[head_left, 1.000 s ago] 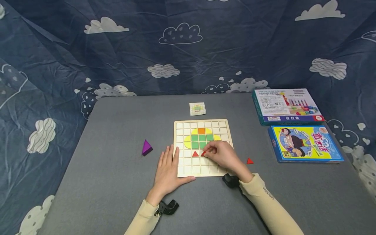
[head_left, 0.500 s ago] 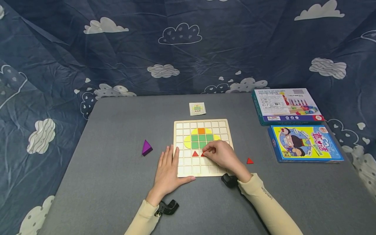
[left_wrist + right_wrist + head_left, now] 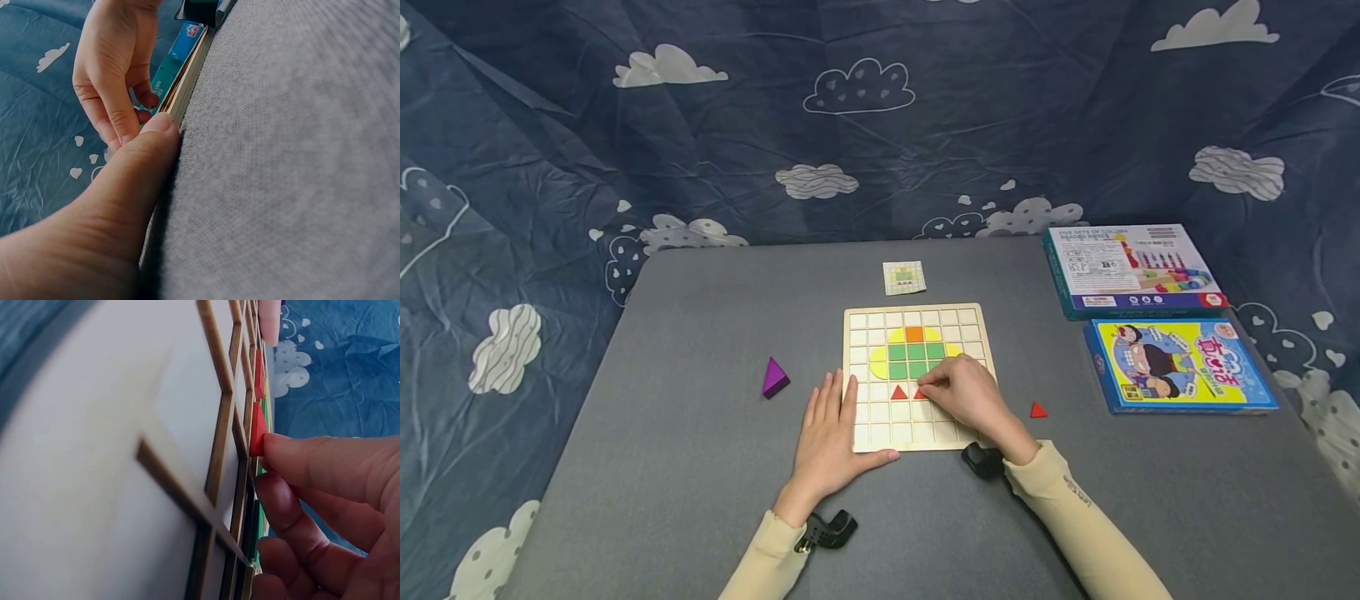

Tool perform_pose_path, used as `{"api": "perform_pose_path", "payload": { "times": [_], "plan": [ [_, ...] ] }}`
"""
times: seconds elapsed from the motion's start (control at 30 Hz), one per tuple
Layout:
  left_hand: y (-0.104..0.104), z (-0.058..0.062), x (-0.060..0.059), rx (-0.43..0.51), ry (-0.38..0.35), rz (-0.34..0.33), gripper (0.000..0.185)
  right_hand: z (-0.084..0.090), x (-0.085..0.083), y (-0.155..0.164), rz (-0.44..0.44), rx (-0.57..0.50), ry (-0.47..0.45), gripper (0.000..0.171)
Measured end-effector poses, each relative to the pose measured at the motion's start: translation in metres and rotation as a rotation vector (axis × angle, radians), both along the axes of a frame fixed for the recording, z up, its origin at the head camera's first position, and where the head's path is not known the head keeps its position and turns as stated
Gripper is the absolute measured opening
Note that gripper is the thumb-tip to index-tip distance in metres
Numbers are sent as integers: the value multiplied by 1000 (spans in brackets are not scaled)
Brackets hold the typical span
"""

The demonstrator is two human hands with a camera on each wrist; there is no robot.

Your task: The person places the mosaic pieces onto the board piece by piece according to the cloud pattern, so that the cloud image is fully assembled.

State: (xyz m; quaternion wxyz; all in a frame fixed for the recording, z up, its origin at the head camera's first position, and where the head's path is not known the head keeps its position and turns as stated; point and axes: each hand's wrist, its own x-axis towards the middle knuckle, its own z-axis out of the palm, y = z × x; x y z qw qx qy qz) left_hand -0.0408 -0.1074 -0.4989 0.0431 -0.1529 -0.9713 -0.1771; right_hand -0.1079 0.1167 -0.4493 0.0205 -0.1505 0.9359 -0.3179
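My left hand (image 3: 827, 442) lies flat over the left edge of a wooden grid board (image 3: 872, 433), its thumb along the near edge. Curled fingers of my right hand (image 3: 966, 393) are at a small red triangle block (image 3: 257, 432) in one of the board's cells, the thumb tip against it in the right wrist view. Left of it, another red triangle (image 3: 898, 392) sits in its own cell. Farther up the board are green squares (image 3: 897, 353), an orange square (image 3: 913, 334) and yellow rounded pieces (image 3: 877, 362); the right hand partly covers this group.
Right of the board a loose red triangle (image 3: 1038, 410) lies on the grey table (image 3: 685, 450). A purple triangular block (image 3: 774, 378) is at left. Beyond the board is a small pattern card (image 3: 905, 278). A white box (image 3: 1138, 267) and a yellow-blue box (image 3: 1180, 367) stand at right.
The red triangle at my right fingers has gone from tilted to lying flatter in its cell, and more of it shows. The right hand shifted very slightly; the left stayed still.
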Motion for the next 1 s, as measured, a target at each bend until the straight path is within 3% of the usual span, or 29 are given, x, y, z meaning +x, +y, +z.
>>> {"api": "perform_pose_path", "payload": {
  "times": [0.3,0.63,1.0],
  "plan": [
    [0,0,0,8,29,-5,120,-1,0,1,7,3,10,3],
    [-1,0,-1,3,33,-4,120,2,2,7,104,-4,-42,10],
    [0,1,0,11,10,-6,120,6,11,34,98,-81,25,14]
  ]
}}
